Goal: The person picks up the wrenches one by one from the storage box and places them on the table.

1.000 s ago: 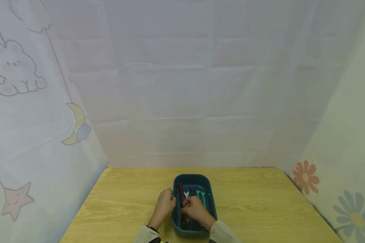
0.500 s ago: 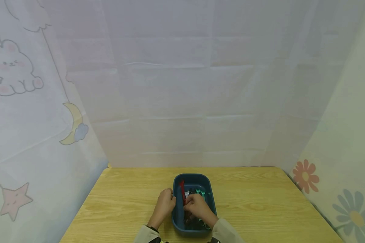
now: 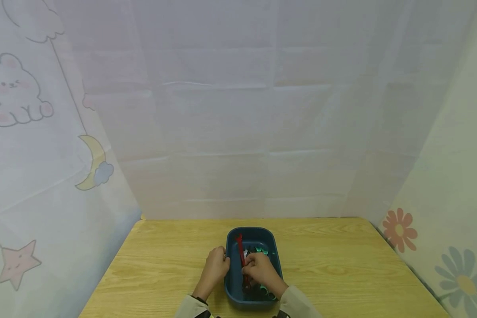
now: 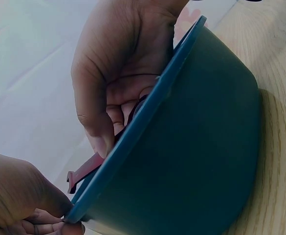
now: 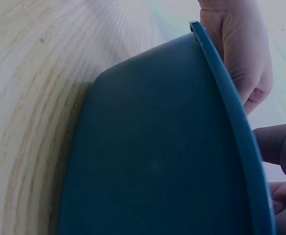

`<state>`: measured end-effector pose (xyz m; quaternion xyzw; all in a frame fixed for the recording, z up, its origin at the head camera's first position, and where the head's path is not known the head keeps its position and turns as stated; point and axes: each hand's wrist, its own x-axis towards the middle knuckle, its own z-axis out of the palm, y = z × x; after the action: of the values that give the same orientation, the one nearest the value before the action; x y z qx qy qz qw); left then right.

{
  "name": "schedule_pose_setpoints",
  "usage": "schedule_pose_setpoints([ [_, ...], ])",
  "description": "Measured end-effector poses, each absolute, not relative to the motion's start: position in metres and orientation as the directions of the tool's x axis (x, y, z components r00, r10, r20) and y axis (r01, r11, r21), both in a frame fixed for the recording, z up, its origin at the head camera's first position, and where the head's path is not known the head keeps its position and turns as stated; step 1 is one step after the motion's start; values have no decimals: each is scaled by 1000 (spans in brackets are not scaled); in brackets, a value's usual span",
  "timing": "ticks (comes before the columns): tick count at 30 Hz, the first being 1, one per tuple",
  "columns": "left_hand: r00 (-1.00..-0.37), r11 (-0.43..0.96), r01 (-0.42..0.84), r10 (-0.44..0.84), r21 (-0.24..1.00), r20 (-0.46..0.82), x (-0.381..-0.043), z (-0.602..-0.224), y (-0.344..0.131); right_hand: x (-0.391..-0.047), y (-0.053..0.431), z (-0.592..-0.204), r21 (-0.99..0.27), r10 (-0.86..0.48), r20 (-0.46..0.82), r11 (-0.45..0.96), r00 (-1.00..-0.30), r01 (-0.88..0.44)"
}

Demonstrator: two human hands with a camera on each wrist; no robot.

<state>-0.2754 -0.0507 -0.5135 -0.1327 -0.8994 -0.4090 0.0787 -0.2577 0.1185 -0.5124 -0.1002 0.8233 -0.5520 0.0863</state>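
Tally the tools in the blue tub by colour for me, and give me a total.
Red wrench: 1
Silver tool: 1
Black tool: 1
Green tools: 2
Total: 5 in sight; the right hand hides part of the tub.

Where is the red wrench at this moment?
In the head view, the right hand pinches the red wrench at the left half of the blue tray, just right of the left hand, which grips the tray's left edge.
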Motion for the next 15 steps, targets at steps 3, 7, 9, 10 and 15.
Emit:
schedule_pose_setpoints([
  [3,-952,632,305,175,713,252,-275,-513,-51,-258,120,-512,-924,-250,-23,375,-968,-74],
  [7,-951,648,303,166,699,259,-276,-514,-50,-259,122,-514,-916,-226,13,388,-974,-102],
  [9,-950,658,305,161,689,267,-276,-515,-50,-258,123,-514,-913,-218,30,391,-975,-116],
  [10,-950,659,305,160,688,268,-276,-516,-50,-258,124,-514,-911,-217,34,394,-976,-120],
  [15,-949,657,308,163,688,269,-275,-518,-50,-256,126,-513,-900,-213,57,413,-975,-142],
])
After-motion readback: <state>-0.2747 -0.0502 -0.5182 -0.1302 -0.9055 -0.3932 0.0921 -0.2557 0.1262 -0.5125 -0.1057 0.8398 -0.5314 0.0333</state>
